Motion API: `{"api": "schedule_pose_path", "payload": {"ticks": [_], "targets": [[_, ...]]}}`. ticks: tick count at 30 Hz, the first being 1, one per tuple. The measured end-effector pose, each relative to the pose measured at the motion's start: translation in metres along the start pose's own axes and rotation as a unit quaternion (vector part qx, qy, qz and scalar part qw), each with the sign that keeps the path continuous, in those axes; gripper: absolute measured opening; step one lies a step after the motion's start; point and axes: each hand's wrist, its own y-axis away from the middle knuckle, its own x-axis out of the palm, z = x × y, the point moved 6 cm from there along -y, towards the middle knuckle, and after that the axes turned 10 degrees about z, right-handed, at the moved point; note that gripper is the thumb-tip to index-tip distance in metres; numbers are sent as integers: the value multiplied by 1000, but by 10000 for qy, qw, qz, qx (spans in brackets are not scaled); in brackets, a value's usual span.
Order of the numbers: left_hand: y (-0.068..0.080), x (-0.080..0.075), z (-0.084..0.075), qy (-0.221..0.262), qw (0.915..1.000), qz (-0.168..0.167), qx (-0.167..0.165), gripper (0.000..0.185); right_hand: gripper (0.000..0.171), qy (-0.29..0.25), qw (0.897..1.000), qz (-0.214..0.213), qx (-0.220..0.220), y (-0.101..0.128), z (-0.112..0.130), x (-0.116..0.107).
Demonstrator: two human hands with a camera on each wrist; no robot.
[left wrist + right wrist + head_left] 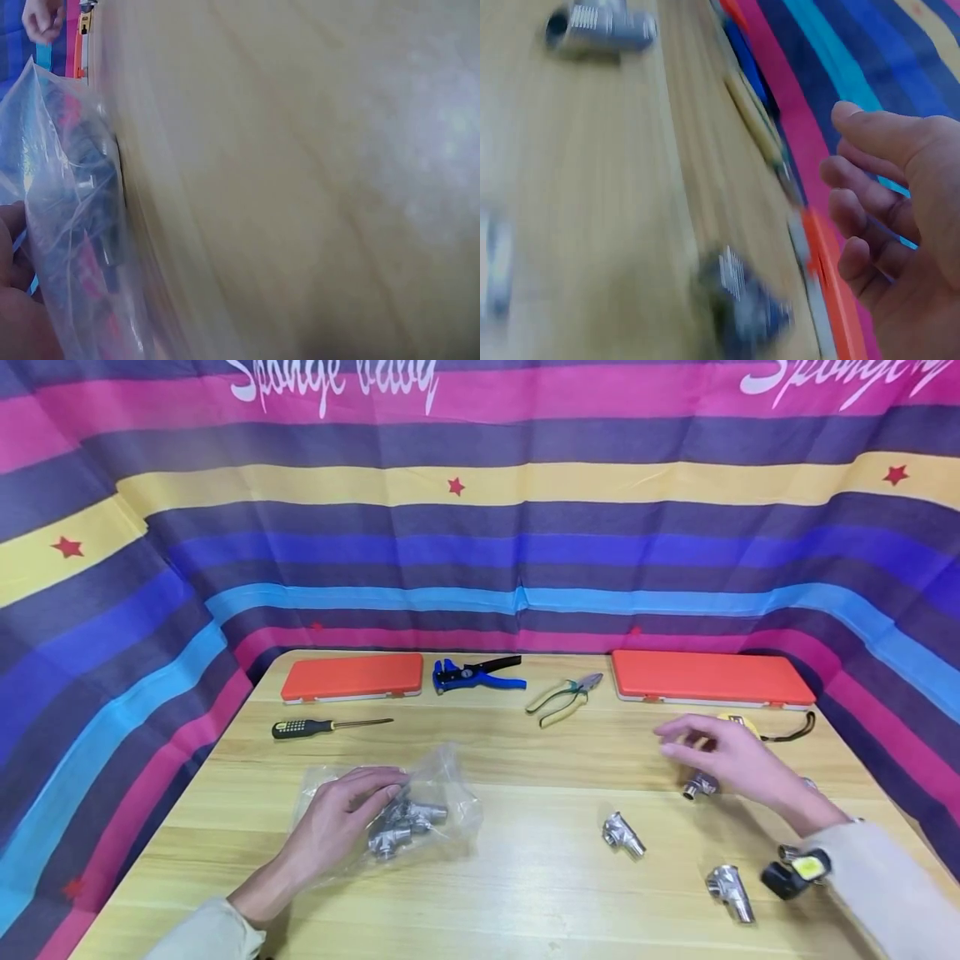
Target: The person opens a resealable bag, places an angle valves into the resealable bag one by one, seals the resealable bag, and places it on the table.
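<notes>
My left hand (348, 806) grips the upper part of a clear plastic bag (461, 793), which lies on the table. Inside the bag are several shiny metal pipe fittings (408, 818), blurred by the plastic; in the left wrist view the bag (75, 225) bulges beside the fingers. My right hand (716, 752) hovers over a metal pipe fitting (700, 785) on the right side, fingers loosely bent and holding nothing. That hand (900, 202) appears with thumb and fingers apart in the right wrist view. Two more fittings, one near the middle (622, 835) and one nearer me (730, 893), lie loose.
Along the back lie a red case (352, 677), blue wire strippers (480, 675), pliers (566, 697) and a second red case (712, 677). A screwdriver (330, 727) is at left. A yellow tape measure (738, 722) sits behind my right hand. Striped cloth (517, 552) surrounds the table.
</notes>
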Motion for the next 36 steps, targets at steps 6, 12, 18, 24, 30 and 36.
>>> {"api": "schedule_pose_path", "payload": {"ticks": [6, 12, 18, 24, 30, 36], "targets": [[0, 1, 1, 19, 10000, 42, -6, 27, 32, 424, 9983, -93, 382, 41, -47, -14], [1, 1, 2, 35, 9999, 85, -43, 26, 28, 698, 9972, -183, 192, 58, -63, -6], [1, 0, 1, 35, 10000, 69, -35, 26, 10, 607, 9980, -37, 164, 59, -66, -1], [1, 0, 1, 19, 9999, 86, -58, 26, 25, 393, 9990, 89, -173, 57, -63, 2], [1, 0, 1, 40, 9999, 105, -89, 26, 17, 471, 9978, 194, -425, 53, -61, 5], [1, 1, 1, 62, 9999, 136, -74, 26, 14, 503, 9985, 62, -220, 38, -41, 8]]}}
